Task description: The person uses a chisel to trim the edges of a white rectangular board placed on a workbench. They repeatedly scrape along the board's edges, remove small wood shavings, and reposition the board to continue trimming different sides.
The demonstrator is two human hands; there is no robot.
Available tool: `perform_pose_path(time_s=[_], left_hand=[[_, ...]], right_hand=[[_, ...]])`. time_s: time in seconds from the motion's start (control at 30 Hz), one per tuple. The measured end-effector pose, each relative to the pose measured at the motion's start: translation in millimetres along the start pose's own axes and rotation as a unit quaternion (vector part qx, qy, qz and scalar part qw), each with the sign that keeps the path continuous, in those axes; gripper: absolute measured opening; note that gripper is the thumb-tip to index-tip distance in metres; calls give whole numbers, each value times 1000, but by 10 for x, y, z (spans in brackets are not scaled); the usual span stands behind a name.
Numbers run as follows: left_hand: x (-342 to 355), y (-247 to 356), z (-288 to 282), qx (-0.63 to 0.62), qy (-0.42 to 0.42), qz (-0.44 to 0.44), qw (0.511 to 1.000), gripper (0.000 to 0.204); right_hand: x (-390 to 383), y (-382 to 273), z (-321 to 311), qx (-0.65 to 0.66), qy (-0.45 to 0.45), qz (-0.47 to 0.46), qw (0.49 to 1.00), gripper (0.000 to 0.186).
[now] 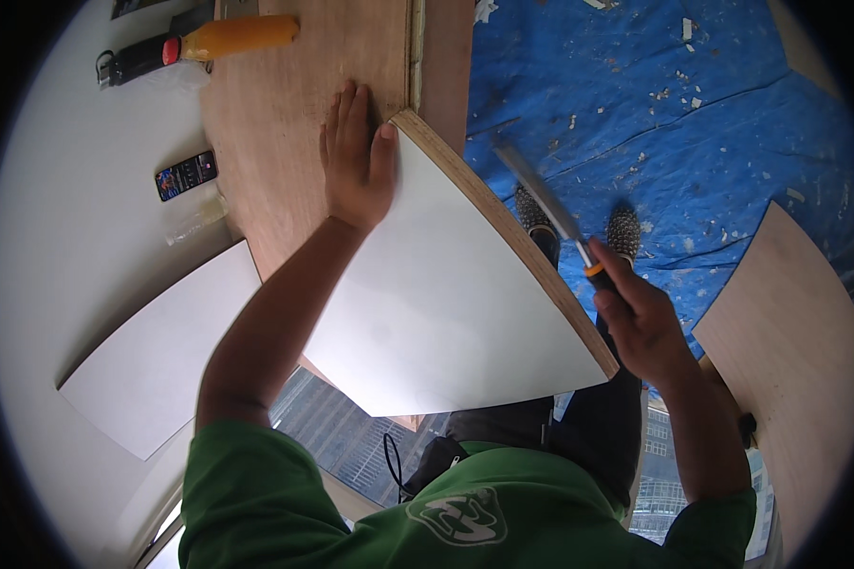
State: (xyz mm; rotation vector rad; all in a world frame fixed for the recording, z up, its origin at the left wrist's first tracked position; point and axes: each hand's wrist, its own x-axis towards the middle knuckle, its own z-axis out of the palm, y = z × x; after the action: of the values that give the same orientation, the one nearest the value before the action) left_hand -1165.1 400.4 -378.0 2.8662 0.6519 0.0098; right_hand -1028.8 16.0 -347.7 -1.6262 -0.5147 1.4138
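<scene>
A white-faced wooden panel (446, 275) with a bare wood edge (509, 226) lies in front of me, its near end close to my waist. My left hand (359, 161) rests at the panel's far corner, fingers stretched forward over a brown wooden board (275, 104) and thumb beside the corner. In my right hand (636, 318) is a file (538, 190) with a black and orange handle, my fingers wrapped round it. The file's long metal blade points forward and left, to the right of the panel's edge and apparently apart from it. Its tip is a little blurred.
An orange-filled bottle (237, 38), a dark bottle (138, 63) and a phone (186, 175) lie at the left. Another white panel (161, 351) is below them. Blue sheeting (674, 123) with scattered scraps covers the floor. A wooden panel (788, 332) stands at the right.
</scene>
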Motion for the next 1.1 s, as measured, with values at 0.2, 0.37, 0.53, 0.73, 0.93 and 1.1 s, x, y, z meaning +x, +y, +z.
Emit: perform_pose_path(time_s=[0.2, 0.37, 0.53, 0.73, 0.93, 1.1], left_hand=[[-3, 30, 76, -47, 39, -35, 997, 63], [-1, 24, 71, -49, 36, -30, 998, 63], [9, 27, 56, -52, 31, -24, 998, 62], [15, 14, 50, -52, 30, -12, 998, 64], [15, 28, 40, -54, 27, -11, 998, 66], [12, 32, 40, -46, 20, -18, 999, 67]], right_hand=[[36, 116, 18, -53, -24, -25, 998, 57], [175, 263, 86, -79, -38, -70, 994, 60], [190, 200, 173, -60, -6, -66, 996, 57], [208, 141, 19, -87, -107, -54, 989, 60], [127, 167, 158, -65, 22, -107, 992, 63], [233, 227, 125, -67, -27, -123, 990, 63]])
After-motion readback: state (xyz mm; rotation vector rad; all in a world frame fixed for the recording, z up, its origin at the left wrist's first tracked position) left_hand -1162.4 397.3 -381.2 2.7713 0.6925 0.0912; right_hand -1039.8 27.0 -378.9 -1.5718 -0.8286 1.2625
